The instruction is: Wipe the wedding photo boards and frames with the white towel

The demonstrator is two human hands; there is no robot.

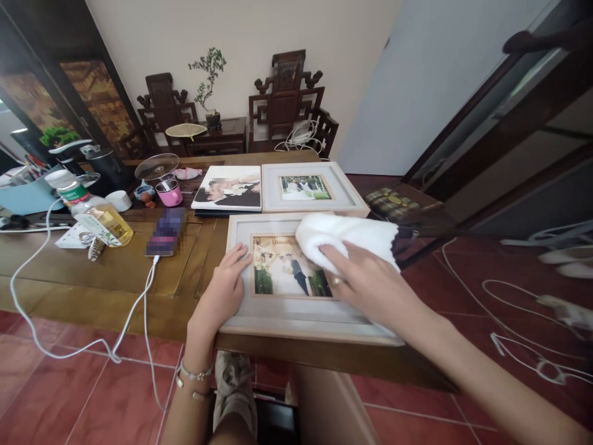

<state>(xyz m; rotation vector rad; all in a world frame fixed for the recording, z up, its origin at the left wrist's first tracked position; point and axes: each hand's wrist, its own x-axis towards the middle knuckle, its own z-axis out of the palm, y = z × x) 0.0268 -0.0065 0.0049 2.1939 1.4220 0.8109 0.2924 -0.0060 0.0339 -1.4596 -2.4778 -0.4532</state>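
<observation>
A white-framed picture point(278, 315) lies flat at the near edge of the wooden table, with a couple's photo in its middle. My left hand point(227, 281) rests on the frame's left side, fingers stretched over the border. In my right hand point(365, 278) is a bunched white cloth point(352, 232), pressed on the upper right part of the picture and partly hiding it. Behind it lie a second framed picture point(343, 188) and a photo album point(231, 191) with a white cover picture.
To the left are a charging phone point(165, 232) with a white cable point(147, 287), a bottle of yellow liquid point(109, 222), a pink cup point(169, 193) and a clear lid point(156, 167). Carved chairs point(287, 93) and a potted bonsai point(210, 80) stand beyond the table.
</observation>
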